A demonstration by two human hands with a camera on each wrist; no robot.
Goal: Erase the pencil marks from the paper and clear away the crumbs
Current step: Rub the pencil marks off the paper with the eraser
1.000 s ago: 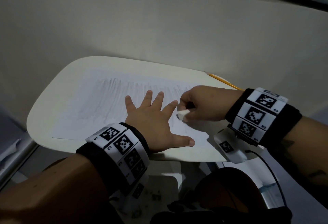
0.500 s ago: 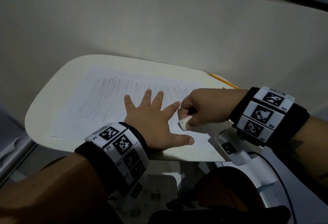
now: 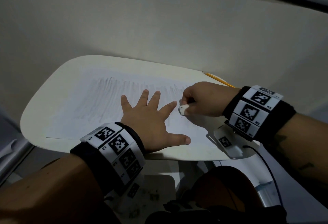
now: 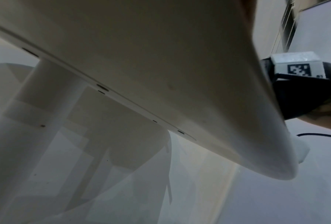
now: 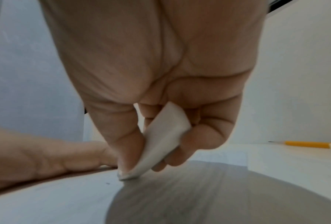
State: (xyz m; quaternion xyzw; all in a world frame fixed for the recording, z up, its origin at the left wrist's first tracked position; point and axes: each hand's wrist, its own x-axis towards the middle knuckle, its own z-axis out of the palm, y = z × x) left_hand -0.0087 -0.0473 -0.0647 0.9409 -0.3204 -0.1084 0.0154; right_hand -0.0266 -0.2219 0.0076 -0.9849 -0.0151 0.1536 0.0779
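Nearest the bench's (image 3: 58,88) front edge, the left hand (image 3: 149,117) lies flat with its fingers spread wide, pressing the paper (image 3: 85,110) down and holding nothing; just beyond its index fingertip, toward the right end of the bench, the right hand (image 3: 200,99) pinches a white eraser (image 3: 183,109) between thumb and fingers, the eraser's lower corner touching the sheet in the right wrist view (image 5: 134,174); the part of the paper near the front right corner looks mostly clean, with a few dark specks that may be crumbs; farther back, grey pencil marks (image 3: 110,96) cover a broad band running toward the left end, so I judge the erasing to be at an early stage, with most marks left and the crumb clearing not yet done; at the far right corner lies a yellow pencil (image 3: 220,80).
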